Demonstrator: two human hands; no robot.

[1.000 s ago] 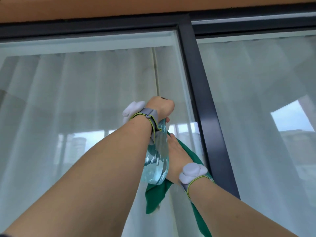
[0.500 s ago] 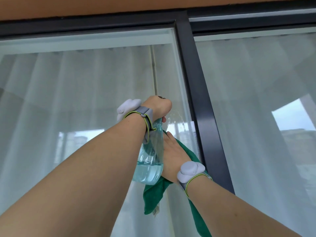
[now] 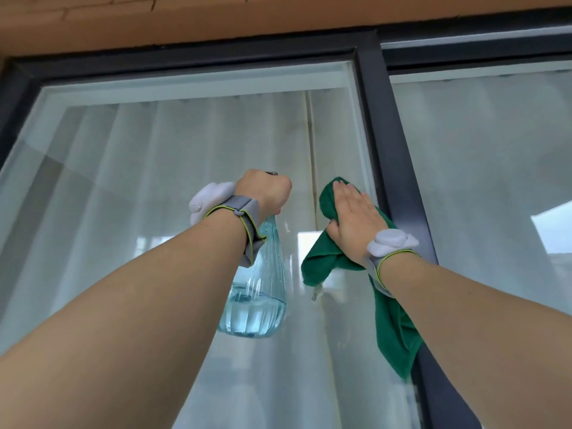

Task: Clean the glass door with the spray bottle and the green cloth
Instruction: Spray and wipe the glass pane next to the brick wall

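While the left hand [image 3: 265, 190] grips the spray bottle [image 3: 258, 292], which hangs upright just beside, the right hand [image 3: 356, 221] presses the green cloth [image 3: 322, 261] with flat fingers onto the glass door [image 3: 154, 181], near the dark frame [image 3: 393, 168]. Unwiped glass lies mostly leftward and above, I judge.

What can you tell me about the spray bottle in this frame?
The bottle is clear, light blue ribbed plastic, widening toward its base and roughly a quarter full of clear liquid. It hangs nearly upright in front of the glass, base down. The left hand grips its top, hiding the spray head. The wrist strap overlaps its neck. It hangs apart from the cloth.
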